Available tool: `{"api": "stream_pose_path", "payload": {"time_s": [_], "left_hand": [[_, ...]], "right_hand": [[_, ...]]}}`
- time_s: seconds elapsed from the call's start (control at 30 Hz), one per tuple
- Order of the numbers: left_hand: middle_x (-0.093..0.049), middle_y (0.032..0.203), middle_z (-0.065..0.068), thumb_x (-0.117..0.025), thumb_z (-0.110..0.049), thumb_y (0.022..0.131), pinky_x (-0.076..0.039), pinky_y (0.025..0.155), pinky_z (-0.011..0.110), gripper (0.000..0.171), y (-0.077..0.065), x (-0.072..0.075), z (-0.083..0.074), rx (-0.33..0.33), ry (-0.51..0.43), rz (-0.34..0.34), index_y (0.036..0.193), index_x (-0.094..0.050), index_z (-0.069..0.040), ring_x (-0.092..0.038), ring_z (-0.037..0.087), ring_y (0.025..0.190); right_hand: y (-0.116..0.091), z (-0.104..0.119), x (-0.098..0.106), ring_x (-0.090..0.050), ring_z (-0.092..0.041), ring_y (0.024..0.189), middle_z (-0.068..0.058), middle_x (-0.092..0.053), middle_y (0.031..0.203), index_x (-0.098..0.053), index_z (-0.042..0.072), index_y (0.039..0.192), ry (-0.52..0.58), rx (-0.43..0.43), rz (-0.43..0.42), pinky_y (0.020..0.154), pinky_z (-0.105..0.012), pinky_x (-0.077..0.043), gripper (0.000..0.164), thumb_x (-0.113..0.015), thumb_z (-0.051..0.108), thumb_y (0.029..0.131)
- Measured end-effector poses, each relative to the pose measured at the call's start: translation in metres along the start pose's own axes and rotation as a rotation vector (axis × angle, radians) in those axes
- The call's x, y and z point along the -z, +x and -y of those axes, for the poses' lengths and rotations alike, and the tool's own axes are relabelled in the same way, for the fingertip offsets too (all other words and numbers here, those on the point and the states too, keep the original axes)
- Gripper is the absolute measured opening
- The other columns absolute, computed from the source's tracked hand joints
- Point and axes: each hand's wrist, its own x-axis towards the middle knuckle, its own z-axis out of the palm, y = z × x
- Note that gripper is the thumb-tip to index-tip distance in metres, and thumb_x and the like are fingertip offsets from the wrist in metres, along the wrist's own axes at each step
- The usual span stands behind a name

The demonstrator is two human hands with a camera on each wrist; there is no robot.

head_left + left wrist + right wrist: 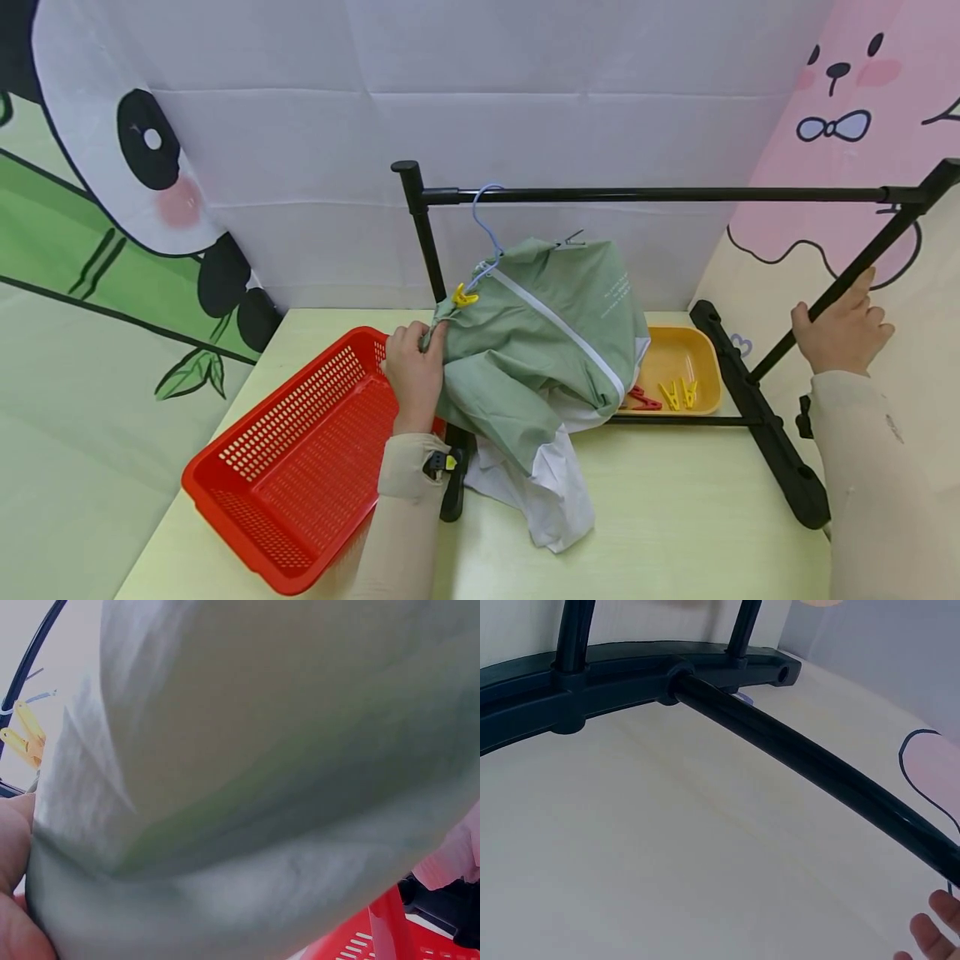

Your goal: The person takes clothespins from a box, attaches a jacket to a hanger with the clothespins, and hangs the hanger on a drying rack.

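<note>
A green-and-white garment (pixel 536 325) hangs from a blue hanger (pixel 487 218) on a black clothes rack (pixel 645 195). A yellow clothespin (pixel 465 295) sits at its upper left corner. Just below that clothespin my left hand (pixel 416 367) pinches the garment's edge between thumb and fingers. Fabric (pixel 247 787) fills most of the left wrist view. My right hand (pixel 847 329) holds the rack's right upright, thumb on one side and fingers on the other. In the right wrist view some fingertips (pixel 930 934) show below the black upright (pixel 817 769).
A red perforated basket (pixel 300 450) stands on the table at left. Behind the garment is a yellow tray (pixel 701 367) with red clothespins (pixel 645 400) and yellow clothespins (pixel 678 393). The rack's black foot (pixel 765 425) lies at right, near the wall.
</note>
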Motion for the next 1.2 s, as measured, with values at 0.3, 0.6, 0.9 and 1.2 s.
{"api": "stream_pose_path", "payload": {"time_s": [0.3, 0.6, 0.9, 1.2], "left_hand": [[-0.056, 0.079, 0.016, -0.069, -0.029, 0.095, -0.036, 0.068, 0.049, 0.027, 0.002, 0.003, -0.001, 0.012, -0.018, 0.038, 0.089, -0.065, -0.003, -0.055, 0.036, 0.082], [-0.060, 0.086, 0.017, -0.068, -0.032, 0.095, -0.037, 0.072, 0.052, 0.029, 0.002, 0.005, 0.000, 0.030, 0.006, 0.064, 0.096, -0.067, -0.003, -0.056, 0.036, 0.087], [-0.062, 0.088, 0.017, -0.069, -0.034, 0.094, -0.037, 0.074, 0.054, 0.030, 0.003, 0.008, 0.006, 0.014, 0.011, 0.076, 0.097, -0.068, -0.004, -0.056, 0.036, 0.087], [-0.062, 0.087, 0.017, -0.071, -0.031, 0.093, -0.043, 0.073, 0.052, 0.031, 0.001, 0.012, 0.007, -0.025, -0.005, 0.095, 0.100, -0.069, -0.002, -0.058, 0.036, 0.084]], "right_hand": [[-0.001, 0.008, 0.002, -0.037, -0.057, 0.095, -0.048, -0.029, 0.140, 0.023, -0.005, 0.150, 0.066, -0.037, 0.033, 0.080, -0.063, -0.028, 0.091, -0.035, 0.043, 0.099], [-0.003, 0.010, -0.004, -0.034, -0.065, 0.114, -0.049, -0.016, 0.146, 0.023, -0.006, 0.150, 0.129, -0.055, 0.030, 0.088, -0.068, -0.025, 0.091, -0.037, 0.041, 0.099], [-0.008, 0.015, -0.009, -0.023, -0.065, 0.124, -0.044, -0.001, 0.150, 0.021, -0.006, 0.151, 0.143, -0.047, -0.007, 0.090, -0.072, -0.021, 0.091, -0.037, 0.042, 0.098], [-0.017, 0.027, -0.012, -0.007, -0.065, 0.132, -0.044, 0.000, 0.149, 0.016, -0.004, 0.153, 0.077, 0.034, -0.006, 0.097, -0.078, -0.004, 0.090, -0.037, 0.043, 0.098]]}}
